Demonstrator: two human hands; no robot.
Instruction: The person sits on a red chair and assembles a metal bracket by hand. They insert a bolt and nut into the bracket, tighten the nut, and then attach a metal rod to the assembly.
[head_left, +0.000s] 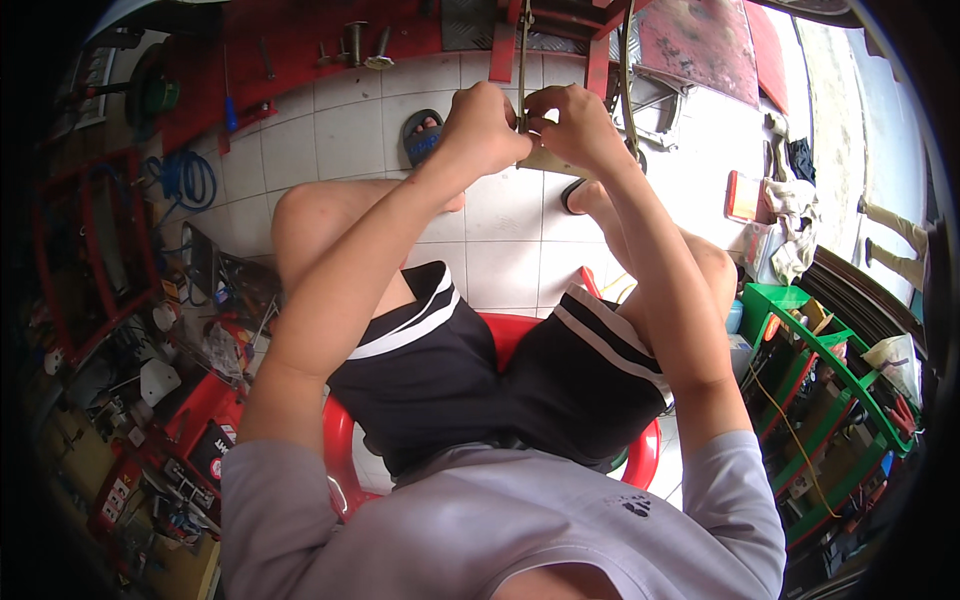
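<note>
Far left: red metal rack (85,250) standing against the wall, coiled blue hose (187,178) just beyond it on the tiled floor (345,130). Near left: red open toolbox (195,420) crowded with small parts and tools, too jumbled to itemise.

Centre: seated on a red plastic stool (505,335), knees apart, black shorts with white stripes. Sandalled foot (423,133) flat on the tile, far of the left knee.

Left hand (483,125) raised over the floor, far centre, fingers curled together and pinched on a thin olive-green strap (523,60) that runs up toward a red metal frame (550,35). Right hand (570,125) touching the left, fingertips also closed on the same strap, just above a flat tan piece (548,162) held under both hands. Exact fingertip contact partly hidden by knuckles; cannot tell whether strap is knotted.

Right: orange-red booklet-like object (743,195) and a pile of pale rags (790,225) on the floor. Near right: green wire rack (825,400) holding boxes and mixed items, a yellow cord draped across it.
</note>
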